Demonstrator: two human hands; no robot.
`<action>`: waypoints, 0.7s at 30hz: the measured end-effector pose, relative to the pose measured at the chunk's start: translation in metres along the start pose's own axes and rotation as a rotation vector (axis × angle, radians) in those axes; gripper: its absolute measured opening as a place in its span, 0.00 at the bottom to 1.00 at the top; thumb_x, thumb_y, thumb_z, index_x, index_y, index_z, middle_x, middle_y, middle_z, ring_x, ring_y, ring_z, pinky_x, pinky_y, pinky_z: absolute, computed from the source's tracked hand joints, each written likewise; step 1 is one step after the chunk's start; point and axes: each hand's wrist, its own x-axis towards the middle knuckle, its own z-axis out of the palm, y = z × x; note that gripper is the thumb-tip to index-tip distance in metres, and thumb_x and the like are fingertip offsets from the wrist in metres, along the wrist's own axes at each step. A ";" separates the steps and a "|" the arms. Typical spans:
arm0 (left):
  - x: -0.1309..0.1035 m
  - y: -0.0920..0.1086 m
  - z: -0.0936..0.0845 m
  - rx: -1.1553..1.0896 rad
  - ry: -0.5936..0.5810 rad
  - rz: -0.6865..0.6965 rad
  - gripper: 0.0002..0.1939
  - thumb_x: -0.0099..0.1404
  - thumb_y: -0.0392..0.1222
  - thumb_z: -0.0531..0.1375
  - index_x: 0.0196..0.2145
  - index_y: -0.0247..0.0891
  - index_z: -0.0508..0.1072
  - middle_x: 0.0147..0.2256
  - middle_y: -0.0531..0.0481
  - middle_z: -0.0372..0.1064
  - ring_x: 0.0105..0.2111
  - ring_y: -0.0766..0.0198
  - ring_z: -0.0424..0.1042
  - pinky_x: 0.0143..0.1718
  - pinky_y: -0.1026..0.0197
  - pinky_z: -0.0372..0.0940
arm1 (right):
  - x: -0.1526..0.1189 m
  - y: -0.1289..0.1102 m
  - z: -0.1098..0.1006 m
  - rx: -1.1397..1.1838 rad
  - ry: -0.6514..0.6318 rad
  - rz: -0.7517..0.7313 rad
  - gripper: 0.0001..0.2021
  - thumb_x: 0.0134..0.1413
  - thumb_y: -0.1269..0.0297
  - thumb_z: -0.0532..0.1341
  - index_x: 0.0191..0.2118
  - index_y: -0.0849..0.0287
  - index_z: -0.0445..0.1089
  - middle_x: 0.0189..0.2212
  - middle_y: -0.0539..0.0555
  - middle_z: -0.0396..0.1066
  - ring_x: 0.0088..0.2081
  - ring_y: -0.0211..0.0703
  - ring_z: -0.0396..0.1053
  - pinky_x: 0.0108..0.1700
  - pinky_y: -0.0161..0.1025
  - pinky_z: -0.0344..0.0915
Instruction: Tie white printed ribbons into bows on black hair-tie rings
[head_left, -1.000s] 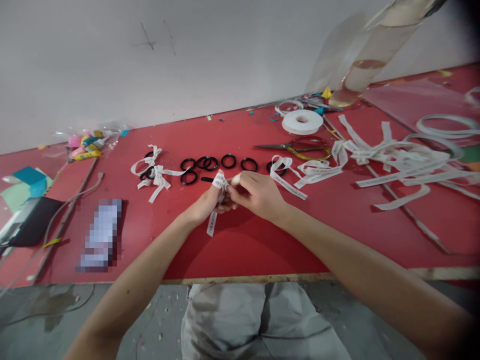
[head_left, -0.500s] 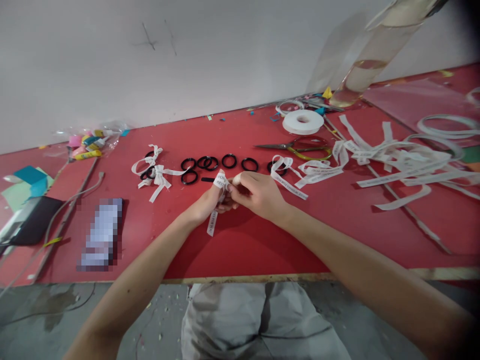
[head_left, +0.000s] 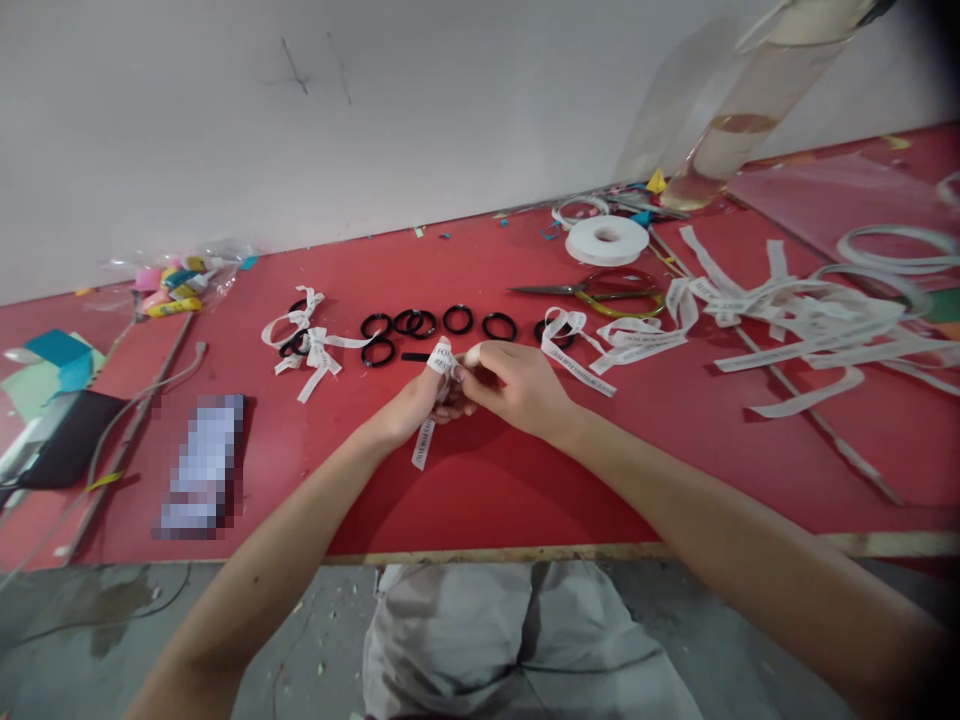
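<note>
My left hand is closed on a white printed ribbon, which loops over its thumb and hangs below the palm. Pressed against it, my right hand pinches the same ribbon close to the left thumb. The part between the fingers is mostly hidden. Just beyond the hands lie several black rings and a short black strip. To the left, black rings carry tied ribbon bows. Right of my hands, a loose ribbon lies over another black ring.
Scissors with yellowish handles lie near a white ribbon roll. Cut ribbons are heaped at the right. A clear container of liquid leans at the back. A phone, a cable and a bag of small bottles are at left.
Almost nothing differs. Both hands keep their hold on the ribbon in the same place; the view has shifted very slightly.
</note>
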 end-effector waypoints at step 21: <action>-0.002 0.010 0.005 0.051 -0.052 0.014 0.31 0.68 0.71 0.39 0.30 0.38 0.59 0.24 0.53 0.59 0.19 0.73 0.47 0.20 0.69 0.42 | -0.002 0.000 0.001 0.037 -0.036 -0.003 0.07 0.61 0.68 0.57 0.31 0.57 0.63 0.25 0.49 0.67 0.25 0.36 0.64 0.30 0.34 0.60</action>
